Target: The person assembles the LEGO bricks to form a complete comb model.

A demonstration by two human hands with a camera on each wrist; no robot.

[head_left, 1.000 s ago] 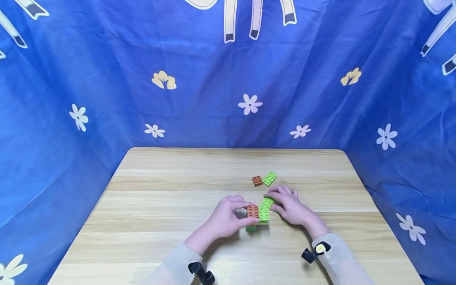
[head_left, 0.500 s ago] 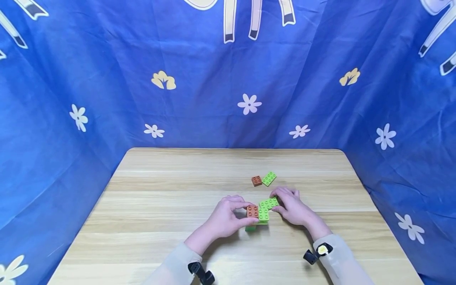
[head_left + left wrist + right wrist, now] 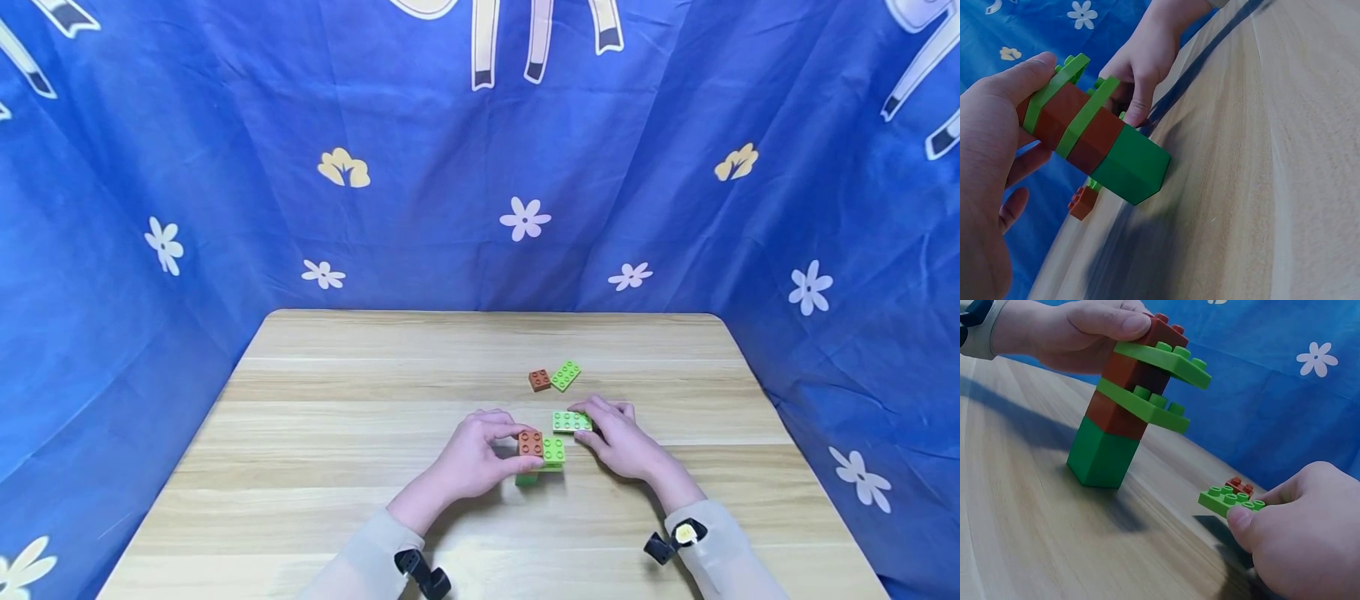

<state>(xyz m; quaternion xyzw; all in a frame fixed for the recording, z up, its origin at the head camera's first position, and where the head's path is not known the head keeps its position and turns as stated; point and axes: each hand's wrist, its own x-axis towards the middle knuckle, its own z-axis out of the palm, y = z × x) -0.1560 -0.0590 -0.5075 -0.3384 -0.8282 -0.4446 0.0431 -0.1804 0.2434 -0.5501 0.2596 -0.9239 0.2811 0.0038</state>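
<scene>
Grips tower (image 3: 1124,403) by its top brown brick (image 3: 530,443) w/ L hand (image 3: 476,458), clamping opp. faces betw. thumb & fingertips; prob. meant to steady the stack. Leaves both jutting lime plates (image 3: 1169,364) uncovered on the R side, studs up, prob. easy to get at from there. Seems to rest tower on its dark green base brick (image 3: 1102,457), a bit R of centre on the table (image 3: 337,500); can't confirm full contact w/ the wood.

Pinches loose lime plate (image 3: 570,422) at its R end betw. thumb & fingers of R hand (image 3: 617,442), prob. to leave most studs & the L end in sight for lining up. Holds it studs up & off the wood, going by the separate shadow in R-wrist view. Has it just beyond tower & slightly R, w/ a visible gap betw.

Farther out, just past R hand: small brown brick (image 3: 539,380) & second lime plate (image 3: 566,376), side by side; can't tell if touching. Shows far edge well beyond those, then blue cloth (image 3: 405,217). Gives ample room sideways, w/ side edges well apart from both hands. Looks tighter betw. hands, near the overhangs; might snag there.
</scene>
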